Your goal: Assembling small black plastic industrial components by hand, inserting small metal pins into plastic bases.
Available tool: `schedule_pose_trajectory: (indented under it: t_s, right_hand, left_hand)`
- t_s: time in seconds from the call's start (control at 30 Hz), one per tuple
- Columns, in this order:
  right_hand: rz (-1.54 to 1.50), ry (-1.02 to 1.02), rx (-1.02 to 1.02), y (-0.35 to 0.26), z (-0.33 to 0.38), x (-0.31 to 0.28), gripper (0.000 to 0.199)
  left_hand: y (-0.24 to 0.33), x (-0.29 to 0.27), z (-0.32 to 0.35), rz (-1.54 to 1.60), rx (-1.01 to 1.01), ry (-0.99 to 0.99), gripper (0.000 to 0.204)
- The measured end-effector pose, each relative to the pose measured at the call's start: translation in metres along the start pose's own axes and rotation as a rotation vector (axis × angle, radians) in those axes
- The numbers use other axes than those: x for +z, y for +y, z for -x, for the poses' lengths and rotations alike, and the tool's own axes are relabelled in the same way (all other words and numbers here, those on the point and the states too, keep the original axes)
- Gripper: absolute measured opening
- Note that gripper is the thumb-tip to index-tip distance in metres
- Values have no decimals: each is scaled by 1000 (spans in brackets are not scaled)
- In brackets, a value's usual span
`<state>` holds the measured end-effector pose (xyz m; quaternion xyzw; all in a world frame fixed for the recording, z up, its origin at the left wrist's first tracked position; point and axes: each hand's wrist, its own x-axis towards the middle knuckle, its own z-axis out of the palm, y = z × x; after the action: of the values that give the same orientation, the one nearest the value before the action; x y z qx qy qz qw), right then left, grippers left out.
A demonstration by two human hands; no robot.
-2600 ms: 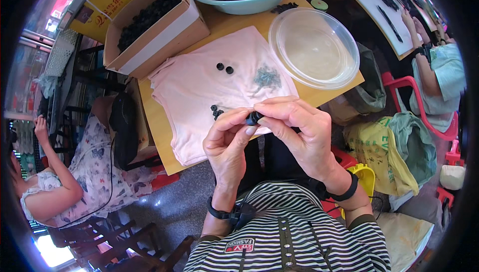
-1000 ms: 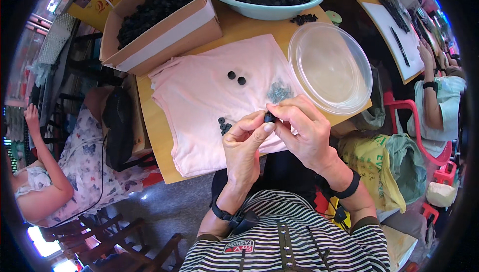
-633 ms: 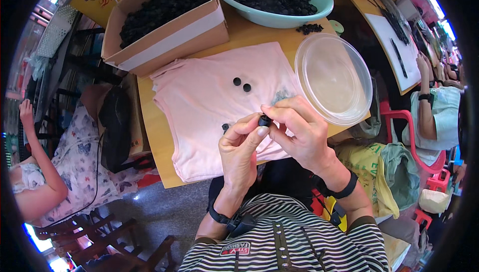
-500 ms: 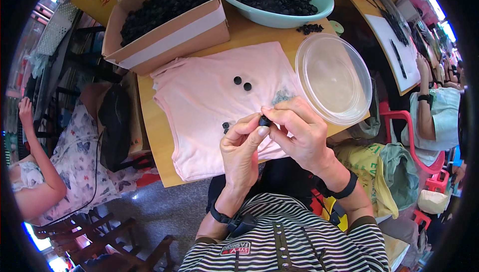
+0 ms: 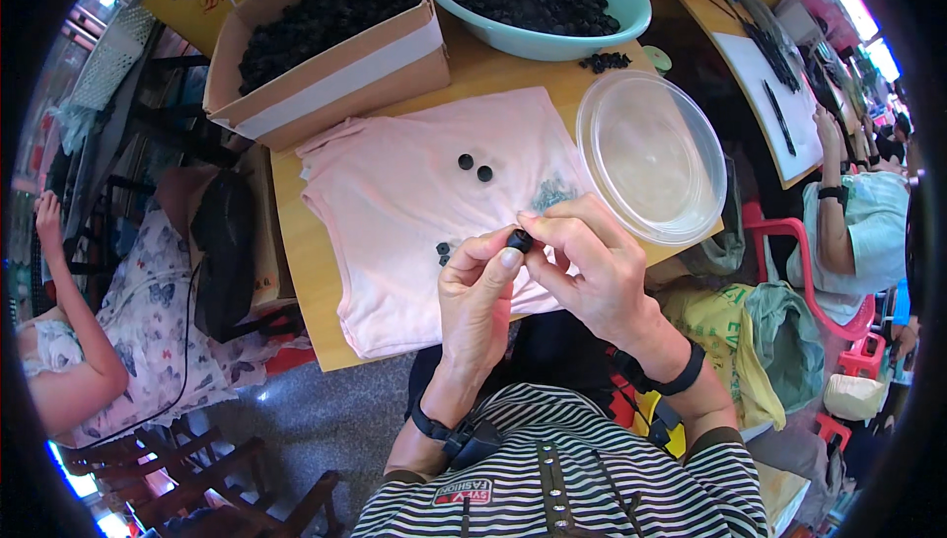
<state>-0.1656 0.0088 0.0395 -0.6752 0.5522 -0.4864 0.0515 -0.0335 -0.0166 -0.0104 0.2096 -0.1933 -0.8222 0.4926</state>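
Between the fingertips of both hands is a small round black part, pinched just above the near edge of a pink cloth. My left hand grips it with thumb and forefinger. My right hand holds its other side, also in a pinch. Two round black pieces lie loose on the cloth farther off, and a few smaller black pieces lie left of my left hand. A grey patch of tiny pieces or print, too fine to make out, shows beyond my right hand.
A cardboard box full of black parts stands at the back left. Beside it is a pale green basin of similar parts. A clear plastic tub sits on the right of the wooden table. Other people sit on both sides.
The whole view has shifted slightly. Both hands keep their pinch on the black part, which has turned a little between the fingers.
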Motion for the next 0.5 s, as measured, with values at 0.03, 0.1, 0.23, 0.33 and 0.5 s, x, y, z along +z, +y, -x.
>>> schedule_pose_trajectory:
  t_s: [0.03, 0.1, 0.23, 0.33, 0.5]
  right_hand:
    - [-2, 1, -2, -1, -2, -1, 32]
    - [34, -8, -62, -1, -6, -2, 31]
    - [47, -10, -118, 2, -7, -3, 30]
    - [66, -29, -131, 2, -2, -3, 29]
    - [-5, -121, 105, 4, -5, -7, 23]
  left_hand:
    - [1, 1, 0, -2, 2, 0, 16]
    - [3, 2, 0, 27, 8, -9, 15]
    - [-2, 1, 2, -31, 34, -28, 14]
    - [-4, 3, 5, -48, 28, -12, 13]
    - [-3, -2, -5, -122, 27, -38, 16]
